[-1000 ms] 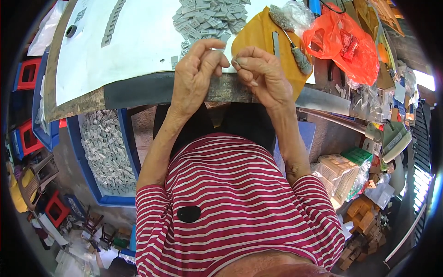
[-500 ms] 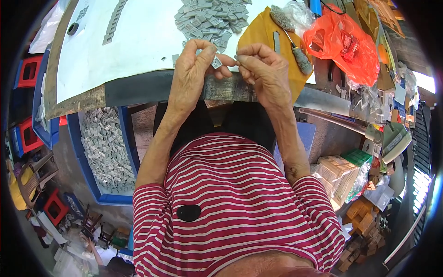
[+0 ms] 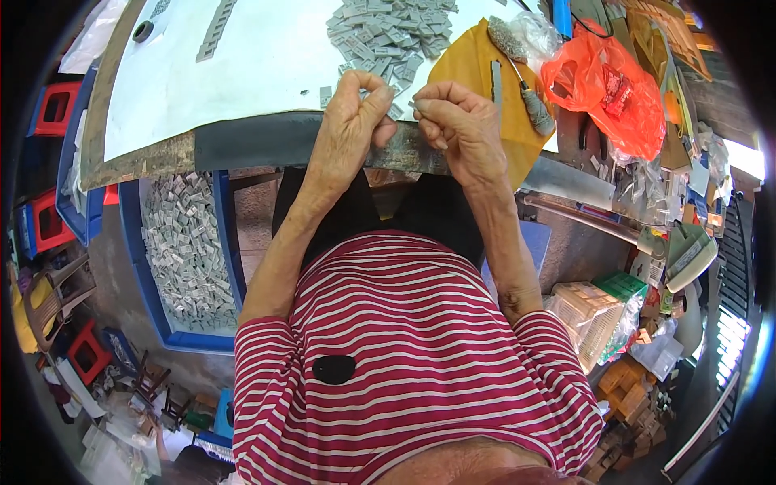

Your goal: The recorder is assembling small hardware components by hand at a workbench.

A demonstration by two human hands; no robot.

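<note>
Parted since before, both hands' fingers (image 3: 368,85) pinch small flat grey pieces (image 3: 414,104).

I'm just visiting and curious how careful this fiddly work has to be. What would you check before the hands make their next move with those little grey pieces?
1. Left hand pinched shut at its fingertips: ok; what it pinches, cannot tell.
2. Right hand holds a small grey piece: ok, an edge shows at its fingertips.
3. Hands close together over the table edge: ok.
4. Grey pile just ahead of the hands: ok, plenty there.
5. Blue bin of grey pieces under the table, on the left: ok, well filled.
6. Brush lies clear of the hands: ok.
</note>
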